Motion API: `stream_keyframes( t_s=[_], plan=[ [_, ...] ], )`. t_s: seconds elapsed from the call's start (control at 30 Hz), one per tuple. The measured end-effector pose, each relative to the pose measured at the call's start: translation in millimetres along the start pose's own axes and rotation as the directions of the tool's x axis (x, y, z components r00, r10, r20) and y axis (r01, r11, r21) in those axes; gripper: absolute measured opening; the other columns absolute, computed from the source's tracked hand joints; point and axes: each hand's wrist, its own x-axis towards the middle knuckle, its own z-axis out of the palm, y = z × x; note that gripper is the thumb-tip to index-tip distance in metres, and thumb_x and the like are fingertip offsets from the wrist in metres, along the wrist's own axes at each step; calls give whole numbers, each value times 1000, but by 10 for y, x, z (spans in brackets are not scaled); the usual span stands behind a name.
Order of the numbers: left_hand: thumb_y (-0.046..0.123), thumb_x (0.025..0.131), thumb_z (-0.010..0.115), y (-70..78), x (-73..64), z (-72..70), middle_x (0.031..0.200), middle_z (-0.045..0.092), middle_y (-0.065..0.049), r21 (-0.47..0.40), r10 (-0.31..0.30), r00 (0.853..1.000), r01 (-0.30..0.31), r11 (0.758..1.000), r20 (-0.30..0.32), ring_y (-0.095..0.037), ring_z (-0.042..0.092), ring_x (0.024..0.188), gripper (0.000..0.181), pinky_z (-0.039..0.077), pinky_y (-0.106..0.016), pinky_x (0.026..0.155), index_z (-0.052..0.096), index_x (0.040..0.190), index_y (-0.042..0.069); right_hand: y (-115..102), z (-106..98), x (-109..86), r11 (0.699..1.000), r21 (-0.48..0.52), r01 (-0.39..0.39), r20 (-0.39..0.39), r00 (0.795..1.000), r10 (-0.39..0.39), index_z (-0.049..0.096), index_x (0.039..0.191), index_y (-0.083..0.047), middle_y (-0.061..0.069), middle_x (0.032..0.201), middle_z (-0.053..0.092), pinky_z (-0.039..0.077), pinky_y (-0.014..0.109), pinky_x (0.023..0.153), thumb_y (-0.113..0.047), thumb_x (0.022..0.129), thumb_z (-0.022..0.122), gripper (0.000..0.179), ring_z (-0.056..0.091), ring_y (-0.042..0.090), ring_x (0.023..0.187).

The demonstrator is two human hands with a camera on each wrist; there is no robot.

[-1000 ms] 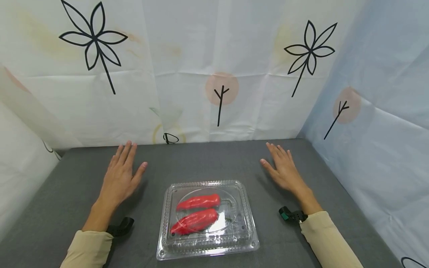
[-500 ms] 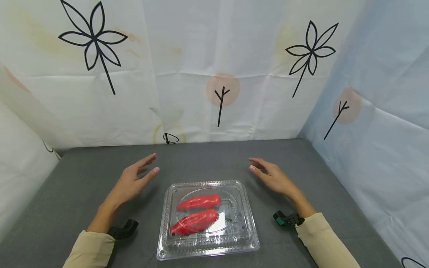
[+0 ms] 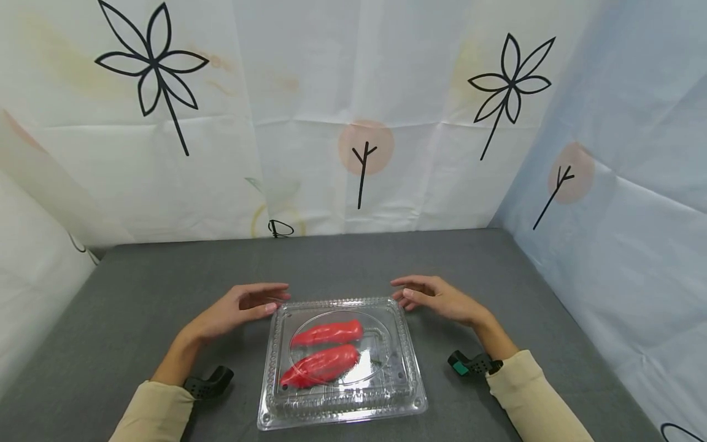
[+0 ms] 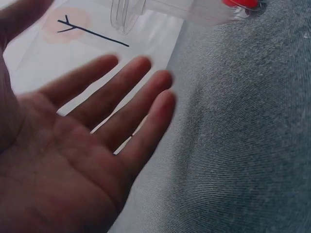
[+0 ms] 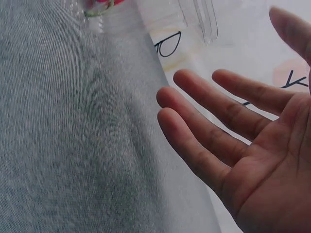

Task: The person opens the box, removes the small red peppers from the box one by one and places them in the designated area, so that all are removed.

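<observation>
A clear plastic clamshell container lies closed on the grey table, with two red peppers visible through its lid. My left hand is at the container's far left corner, thumb tip right at the rim in the head view. At the far right corner is my right hand, its fingertips overlapping the rim in that view. Both wrist views show the palms with fingers spread and nothing held: the left palm and the right palm. Part of the container also appears at the top of the left wrist view.
The grey tabletop runs back to a white cloth wall printed with plant drawings. Another cloth wall borders the right side. A black wrist camera sits at the left wrist and a second wrist camera at the right.
Both hands have moved inward from either side to the container's far corners, turning so the palms face each other. The container and peppers have stayed in place.
</observation>
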Motion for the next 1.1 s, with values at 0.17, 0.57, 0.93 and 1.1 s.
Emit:
stream_keyframes(
  t_s=[0.17, 0.57, 0.93, 1.1],
  plan=[
    [16, 98, 66, 14, -15, 7, 144, 54, -23, -15, -7, 993, 9, 1000, 117, -37, 55, 128, 56, 51, -27, 97, 47, 148, -3, -12, 25, -13, 1000, 19, -14, 31, 999, 13, 47, 145, 8, 24, 135, 60, 54, 47, 96, -18, 105, 59, 50, 63, 22, 117],
    [14, 98, 67, 28, -4, 9, 130, 65, -18, -62, -6, 995, 12, 998, 96, -25, 63, 118, 47, 55, -33, 93, 56, 140, -2, 3, 77, 8, 998, 61, 19, 49, 999, -22, 52, 140, 10, 25, 130, 62, 55, 52, 91, -15, 105, 57, 43, 67, 20, 107],
    [18, 97, 69, 9, 45, 60, 134, 63, -19, -88, -71, 992, 62, 994, -103, -21, 64, 115, 49, 54, -29, 92, 56, 139, -4, -6, 140, 58, 995, 91, -33, -116, 992, 43, 50, 145, 6, 25, 145, 51, 54, 40, 95, -22, 106, 57, 49, 62, 24, 118],
    [19, 97, 70, 26, 62, 114, 135, 62, -20, -94, -78, 977, 61, 994, -199, -20, 65, 114, 49, 52, -27, 92, 58, 139, -3, 23, 157, 57, 991, 137, 6, -137, 990, 13, 41, 151, 4, 23, 153, 43, 50, 38, 102, -19, 104, 60, 56, 48, 34, 135]
  ],
)
